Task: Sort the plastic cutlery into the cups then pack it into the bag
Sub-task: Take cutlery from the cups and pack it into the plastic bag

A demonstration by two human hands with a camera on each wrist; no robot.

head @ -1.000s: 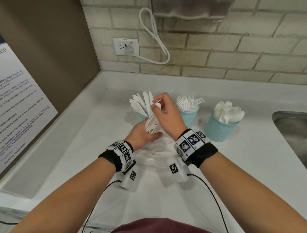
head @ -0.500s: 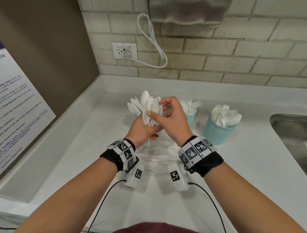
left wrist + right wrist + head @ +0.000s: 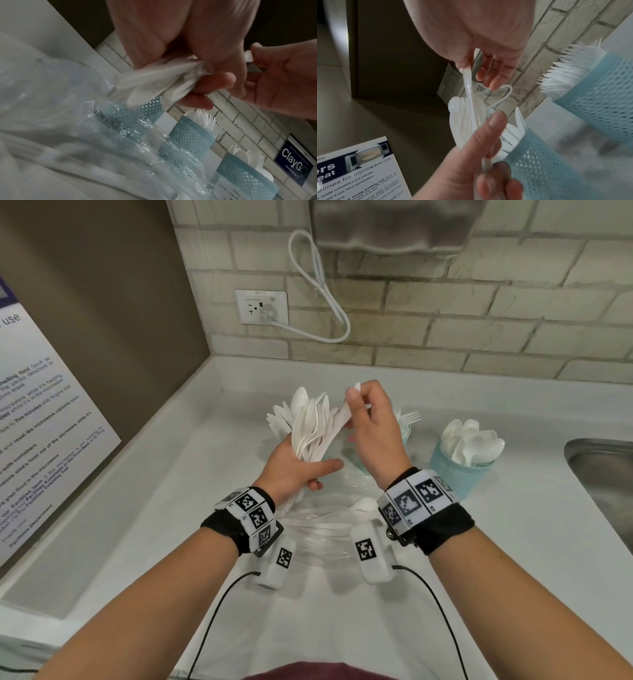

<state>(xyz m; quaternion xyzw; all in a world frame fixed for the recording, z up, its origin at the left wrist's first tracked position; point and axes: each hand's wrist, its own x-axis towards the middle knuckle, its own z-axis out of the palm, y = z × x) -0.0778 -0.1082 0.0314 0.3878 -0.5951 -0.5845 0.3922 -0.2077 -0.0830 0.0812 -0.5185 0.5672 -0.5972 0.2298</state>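
Observation:
My left hand (image 3: 310,472) grips a bundle of mixed white plastic cutlery (image 3: 310,428) by its handles, heads pointing up. My right hand (image 3: 354,398) pinches the end of one white piece (image 3: 340,419) that slants up out of the bundle; in the right wrist view this piece (image 3: 468,86) hangs from my thumb and forefinger. Three teal mesh cups stand behind: the knife cup (image 3: 542,166) behind the bundle, the fork cup (image 3: 190,139) in the middle, the spoon cup (image 3: 457,474) on the right. A clear plastic bag (image 3: 318,529) lies on the counter under my wrists.
A steel sink (image 3: 603,474) is set into the white counter (image 3: 171,508) at the right. A brick wall with an outlet (image 3: 262,307) and a looped white cable closes the back. A printed microwave notice (image 3: 44,422) leans on the brown side panel at left.
Both hands have risen above the bag. My right hand has drawn one piece upward out of the bundle held by my left hand.

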